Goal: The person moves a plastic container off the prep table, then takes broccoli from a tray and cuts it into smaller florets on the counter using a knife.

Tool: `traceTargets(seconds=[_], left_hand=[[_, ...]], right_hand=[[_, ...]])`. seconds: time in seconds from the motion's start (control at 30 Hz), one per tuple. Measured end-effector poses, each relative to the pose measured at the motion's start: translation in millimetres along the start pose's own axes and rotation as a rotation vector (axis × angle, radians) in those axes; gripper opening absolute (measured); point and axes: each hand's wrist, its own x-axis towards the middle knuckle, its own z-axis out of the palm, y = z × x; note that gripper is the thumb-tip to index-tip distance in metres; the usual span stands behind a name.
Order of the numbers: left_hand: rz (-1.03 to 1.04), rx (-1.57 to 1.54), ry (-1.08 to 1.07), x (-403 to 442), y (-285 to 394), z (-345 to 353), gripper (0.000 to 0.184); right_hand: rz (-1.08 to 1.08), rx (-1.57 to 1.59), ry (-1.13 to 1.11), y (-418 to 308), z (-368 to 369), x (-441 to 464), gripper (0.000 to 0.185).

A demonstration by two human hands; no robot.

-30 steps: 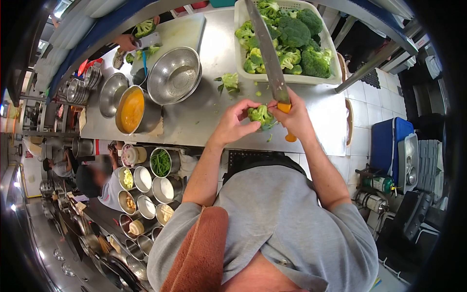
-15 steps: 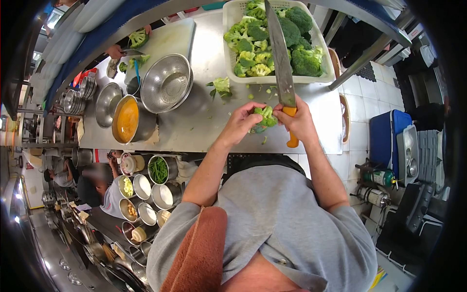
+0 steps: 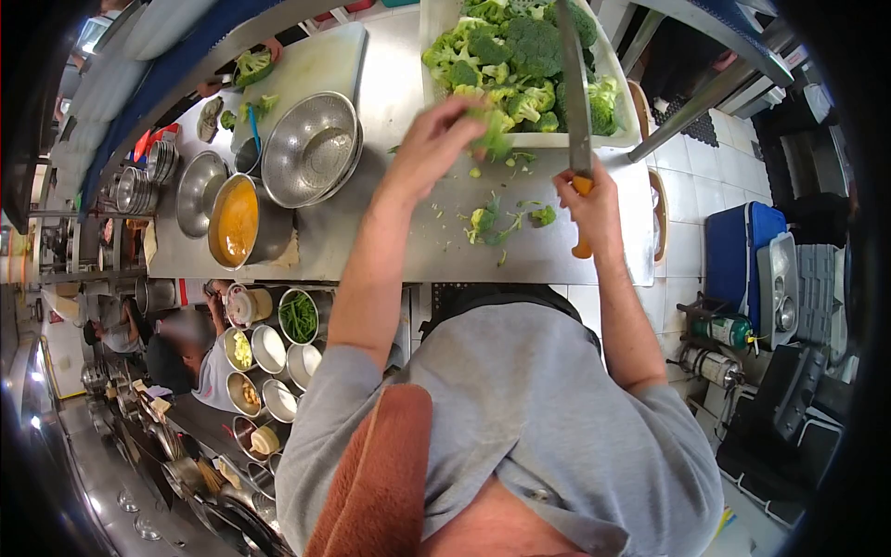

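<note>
My left hand (image 3: 429, 148), smeared by motion, is raised at the near edge of the white basket (image 3: 624, 88). Its fingers are closed on a pale green broccoli piece (image 3: 492, 132), also blurred. A large knife (image 3: 577, 102) with an orange handle (image 3: 582, 243) is in my right hand (image 3: 594, 200), its blade pointing away over the basket. Broccoli florets (image 3: 535, 46) fill the basket. On the steel table between my hands lie a cut broccoli piece (image 3: 483, 221), a small floret (image 3: 544, 215) and scattered trimmings.
Left of my hands stand a perforated metal bowl (image 3: 311, 153), a pot of orange liquid (image 3: 237, 223) and another steel bowl (image 3: 200, 190). Across the table a co-worker's hand holds broccoli (image 3: 252, 67) by a cutting board (image 3: 320, 70). A metal post (image 3: 682, 111) rises at the right corner.
My left hand has moved up and left from the table's near side toward the basket. Broccoli pieces now lie where my hands were together. The knife has shifted right with my right hand.
</note>
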Motion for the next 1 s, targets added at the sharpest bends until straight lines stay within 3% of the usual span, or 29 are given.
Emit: traceTargets(seconds=[0.03, 0.07, 0.13, 0.2, 0.27, 0.37, 0.47, 0.53, 0.57, 0.63, 0.7, 0.77, 0.83, 0.87, 0.93, 1.0], left_hand=[[-0.003, -0.002, 0.005, 7, 9, 5, 0.042], [0.209, 0.241, 0.201, 13, 15, 10, 0.047], [0.278, 0.593, 0.327, 8, 21, 3, 0.056], [0.047, 0.737, 0.131, -17, 1, 7, 0.050], [0.083, 1.055, -0.128, -37, -84, 10, 0.044], [-0.046, 1.070, -0.135, -57, -130, 16, 0.041], [-0.012, 0.906, 0.034, -59, -140, 9, 0.039], [-0.148, -0.128, 0.144, -59, -131, 8, 0.040], [-0.145, -0.127, 0.157, -61, -127, 7, 0.040], [-0.250, -0.728, 0.058, -61, -109, 8, 0.041], [-0.273, -0.850, 0.045, -59, -112, 9, 0.039], [-0.306, -0.976, 0.014, -52, -126, 14, 0.038], [-0.387, -0.633, -0.076, -40, -133, 25, 0.033], [-0.392, -0.634, -0.087, -36, -139, 37, 0.033], [0.212, 0.643, -0.199, -27, -115, 75, 0.025], [0.283, 0.830, -0.252, -23, -142, 98, 0.025]], right_hand=[[0.051, 0.031, 0.005, -8, -5, 1, 0.037], [0.051, 0.029, -0.003, -5, -4, 0, 0.037], [0.012, 0.119, 0.037, 2, -2, 4, 0.026], [0.039, 0.125, 0.032, 5, 1, 2, 0.025], [0.080, 0.125, 0.039, 11, 1, -1, 0.024], [0.005, 0.128, 0.024, 17, 0, -1, 0.024], [-0.020, 0.072, 0.011, 16, -6, -2, 0.024], [0.007, 0.115, 0.029, 13, -7, -3, 0.022], [0.001, 0.117, 0.018, 12, -7, -4, 0.022], [0.055, 0.068, -0.006, 9, -9, -6, 0.022], [0.089, 0.027, -0.010, 12, -8, -8, 0.023], [-0.148, -0.048, 0.052, 27, -8, -9, 0.025], [-0.126, -0.058, 0.064, 23, -10, -13, 0.027], [-0.113, -0.065, 0.061, 21, -11, -15, 0.029], [-0.105, -0.078, 0.059, 23, -15, -19, 0.029], [-0.102, -0.092, 0.072, 23, -16, -19, 0.032]])
